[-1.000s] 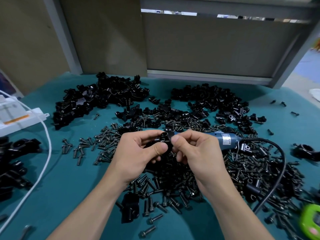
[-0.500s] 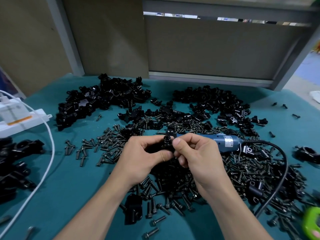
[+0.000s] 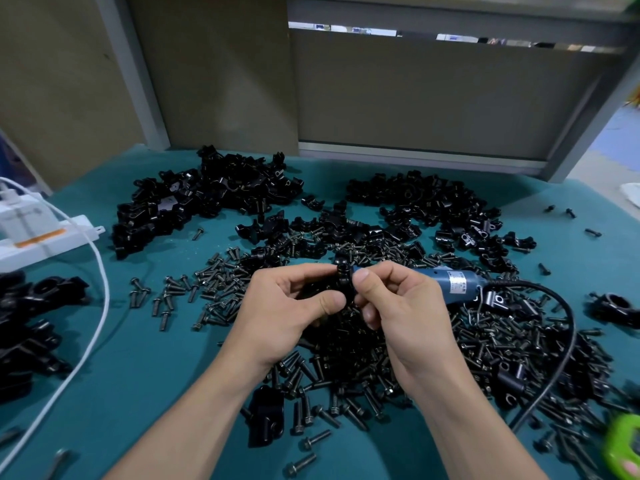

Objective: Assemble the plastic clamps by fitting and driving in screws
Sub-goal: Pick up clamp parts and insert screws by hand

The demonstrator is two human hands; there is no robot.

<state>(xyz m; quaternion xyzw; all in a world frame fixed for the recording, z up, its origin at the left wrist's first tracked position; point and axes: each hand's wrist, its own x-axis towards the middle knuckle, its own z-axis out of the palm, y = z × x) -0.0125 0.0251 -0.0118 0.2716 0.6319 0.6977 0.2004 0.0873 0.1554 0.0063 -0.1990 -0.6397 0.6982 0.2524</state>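
Both hands are raised just above the tabletop (image 3: 156, 375). The left hand (image 3: 287, 306) grips the black clamp (image 3: 343, 276), thumb in front, fingers curled behind. The right hand (image 3: 398, 306) pinches the clamp's right edge with thumb and forefinger. A screw may sit under that pinch, but the fingers hide it, so I cannot tell.

The loose screws (image 3: 346, 368) lie directly below both hands. The blue screwdriver (image 3: 457, 282) lies just beyond the right hand, nose towards the clamp, and its cord (image 3: 568, 341) loops away to the right of that hand.

Risks, as judged:
- The screw could enter crooked. The hole is black on black and covered by the fingers, so it is aligned by feel, and driving it tilted would likely strip the plastic.
- Clamp halves could slip apart if the left grip loosens when the right hand lets go to reach for the screwdriver.
- A dropped screw or clamp would vanish into the pile below.
- The cord could drag screws or snag when the tool is lifted.
- The fingertips are close to where the bit will go, so there is a pinch hazard.
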